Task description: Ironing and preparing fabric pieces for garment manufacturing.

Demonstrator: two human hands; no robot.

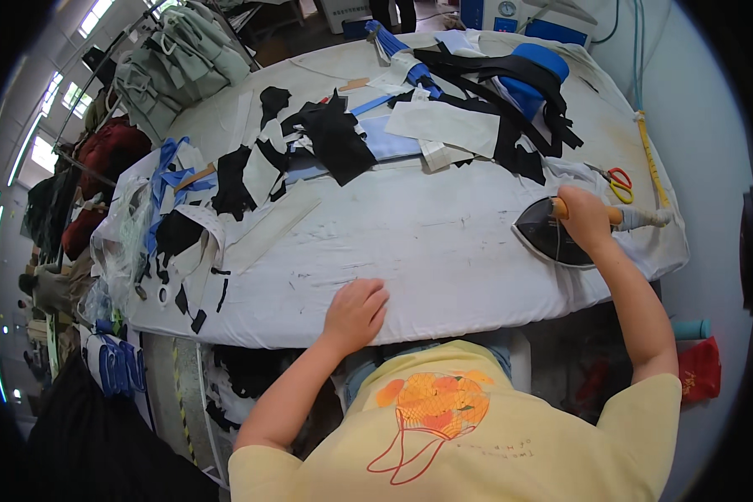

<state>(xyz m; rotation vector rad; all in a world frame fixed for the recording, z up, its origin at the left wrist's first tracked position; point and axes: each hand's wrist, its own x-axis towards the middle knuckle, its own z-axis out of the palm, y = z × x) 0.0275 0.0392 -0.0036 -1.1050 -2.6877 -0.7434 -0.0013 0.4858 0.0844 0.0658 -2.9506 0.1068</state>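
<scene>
At the right side of the white-covered ironing table [443, 276], my right hand [586, 219] is wrapped round the wooden handle of a dark iron [552, 234]. The iron's pointed end faces left, and its soleplate seems to lie on the white cover. My left hand [356, 314] rests on the cover near the front edge, fingers curled in, with nothing visible in them. Beyond my hands lie black fabric pieces [336, 140], a white piece [443, 127] and light blue fabric [389, 140].
Red-and-yellow scissors [620, 186] and a yellow tape measure [651, 159] lie beyond the iron. Black strips [510, 75] cross a blue object [534, 75] at the back. Scraps [184, 234] and a clear plastic bag [125, 226] sit left. Grey-green garments [176, 71] hang at the far left.
</scene>
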